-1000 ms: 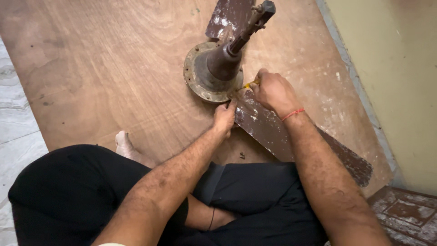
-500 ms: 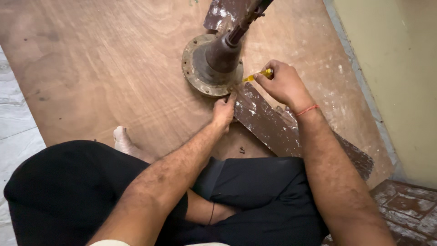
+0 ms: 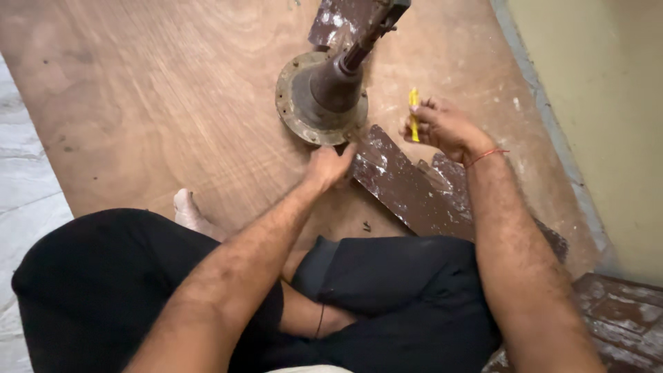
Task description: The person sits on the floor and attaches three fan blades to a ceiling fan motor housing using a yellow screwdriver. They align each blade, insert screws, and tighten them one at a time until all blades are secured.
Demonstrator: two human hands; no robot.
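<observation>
Head view: a rusty round metal motor housing with a dark upright shaft [image 3: 324,97] stands on a scuffed brown plywood sheet [image 3: 152,110], just above the left hand [image 3: 330,166]. That hand presses on the near end of a dark, paint-flecked flat metal blade [image 3: 407,190], right at the housing's flange; whether its fingers close on anything cannot be told. Beside the housing, the right hand [image 3: 445,128] pinches a slim yellow-handled tool [image 3: 414,114], fingers curled tight round it.

Left hand [image 3: 330,166] at motor hub [image 3: 321,97] — right hand [image 3: 442,128] grips yellow tool [image 3: 414,114]
</observation>
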